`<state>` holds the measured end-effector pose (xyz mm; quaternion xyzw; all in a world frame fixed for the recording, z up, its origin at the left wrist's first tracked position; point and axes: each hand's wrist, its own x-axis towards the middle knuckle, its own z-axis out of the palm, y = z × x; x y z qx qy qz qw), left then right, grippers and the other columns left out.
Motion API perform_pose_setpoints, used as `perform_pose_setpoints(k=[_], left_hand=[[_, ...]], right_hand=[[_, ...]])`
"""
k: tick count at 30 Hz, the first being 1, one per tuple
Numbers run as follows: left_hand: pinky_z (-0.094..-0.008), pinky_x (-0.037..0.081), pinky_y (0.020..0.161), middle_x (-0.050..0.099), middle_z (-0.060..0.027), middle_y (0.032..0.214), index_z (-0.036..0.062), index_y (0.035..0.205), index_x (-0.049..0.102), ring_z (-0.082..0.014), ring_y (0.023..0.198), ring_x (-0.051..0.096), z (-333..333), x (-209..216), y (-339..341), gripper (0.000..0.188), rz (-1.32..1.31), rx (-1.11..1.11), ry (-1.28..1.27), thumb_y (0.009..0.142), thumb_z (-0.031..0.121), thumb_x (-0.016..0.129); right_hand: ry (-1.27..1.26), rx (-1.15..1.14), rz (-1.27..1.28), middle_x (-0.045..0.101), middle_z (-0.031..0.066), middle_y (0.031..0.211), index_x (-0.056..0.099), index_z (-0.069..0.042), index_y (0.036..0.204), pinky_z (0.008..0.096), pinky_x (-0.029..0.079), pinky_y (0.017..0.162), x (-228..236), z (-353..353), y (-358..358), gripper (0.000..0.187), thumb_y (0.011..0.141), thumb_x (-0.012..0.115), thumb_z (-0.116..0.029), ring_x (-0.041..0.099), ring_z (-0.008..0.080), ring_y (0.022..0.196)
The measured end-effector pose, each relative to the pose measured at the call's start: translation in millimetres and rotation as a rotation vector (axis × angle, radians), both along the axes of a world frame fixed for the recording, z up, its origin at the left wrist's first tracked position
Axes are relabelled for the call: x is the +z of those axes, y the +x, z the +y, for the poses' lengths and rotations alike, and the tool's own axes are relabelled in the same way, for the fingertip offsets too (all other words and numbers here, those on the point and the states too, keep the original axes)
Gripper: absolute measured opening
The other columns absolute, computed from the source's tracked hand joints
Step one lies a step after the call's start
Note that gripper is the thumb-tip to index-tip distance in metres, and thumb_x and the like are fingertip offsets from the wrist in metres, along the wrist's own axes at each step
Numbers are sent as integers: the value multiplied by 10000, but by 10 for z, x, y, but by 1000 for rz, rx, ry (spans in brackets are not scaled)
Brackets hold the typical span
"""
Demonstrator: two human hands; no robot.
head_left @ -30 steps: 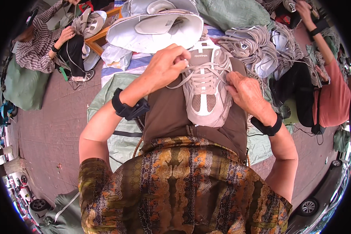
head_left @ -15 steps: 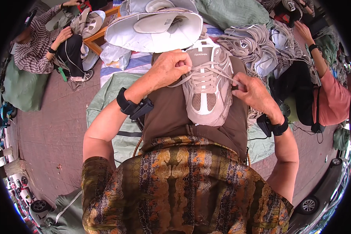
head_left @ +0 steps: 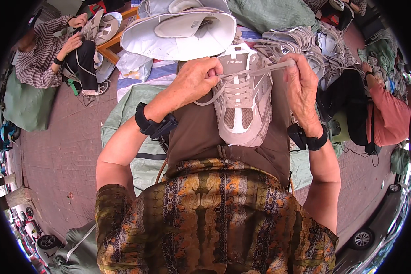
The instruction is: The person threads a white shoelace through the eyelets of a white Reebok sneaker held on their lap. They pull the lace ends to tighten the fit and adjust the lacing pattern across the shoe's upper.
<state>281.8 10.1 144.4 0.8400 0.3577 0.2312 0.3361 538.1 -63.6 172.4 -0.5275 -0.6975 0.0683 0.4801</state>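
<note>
Outdoors, head view: reddish-brown paving (head_left: pixel 64 169) underfoot, pale green woven sheeting (head_left: pixel 121 121) and blue-and-white striped sheet (head_left: pixel 162 71) spread ahead, heaped grey-and-white shoe uppers (head_left: pixel 290 39) beyond to the right. Taupe-and-white lace-up sneaker (head_left: pixel 242 116) lying toe toward wearer on brown trousers (head_left: pixel 192 130), between both hands. Hands apart: left hand (head_left: pixel 196 80) clamped on flat beige lace (head_left: pixel 267 69) near upper left edge; right hand (head_left: pixel 301 86) pinching same lace, drawn straight across sneaker.

Beige and white on the shoe (head_left: pixel 239 132), beige on its lace (head_left: pixel 275 67), plain brown on the trousers (head_left: pixel 192 132), orange-and-gold motifs over dark olive on the shirt (head_left: pixel 214 214), blue-and-white stripes on the cloth (head_left: pixel 162 72).
</note>
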Motion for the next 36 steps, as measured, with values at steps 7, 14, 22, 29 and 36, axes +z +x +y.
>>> perform_pose_setpoints(k=[7, 14, 22, 29, 36], left_hand=[[-430, 457, 694, 581, -197, 829, 24, 945, 584, -390, 757, 554, -35, -52, 34, 179, 17, -25, 204, 854, 173, 545], [-466, 443, 702, 583, -205, 834, 26, 970, 542, -413, 794, 556, -28, 13, -1, 170, 16, -8, 203, 877, 166, 517], [-482, 459, 674, 604, -202, 840, 20, 1001, 538, -418, 791, 574, 15, -77, -7, 167, 114, 9, 405, 883, 140, 540], [-475, 474, 688, 616, -197, 869, 15, 1022, 558, -417, 823, 581, 2, -120, -84, 164, 126, -51, 403, 887, 108, 543], [-477, 461, 661, 617, -183, 806, 51, 959, 569, -404, 777, 595, -6, -133, -262, 101, 282, -7, 351, 878, 105, 539]], right_hand=[[-13, 91, 245, 587, 14, 915, 610, -13, 982, 204, 407, 591, 90, -6, -126, 132, 974, 548, -129, 482, 52, 656], [-691, 517, 555, 582, 80, 1032, 595, -11, 899, 213, 445, 627, 307, -256, 189, 133, 890, 639, -136, 523, 68, 694], [-267, 131, -137, 617, 45, 789, 642, 31, 875, 246, 445, 645, 174, -346, 234, 57, 839, 672, -3, 544, 105, 698], [21, -186, 166, 544, -29, 688, 574, -16, 846, 186, 405, 512, -192, 91, 186, 107, 919, 618, -79, 479, 24, 565], [65, 35, 96, 480, -27, 640, 563, -28, 860, 223, 375, 513, -142, 158, -93, 259, 1013, 499, -228, 441, 50, 573]])
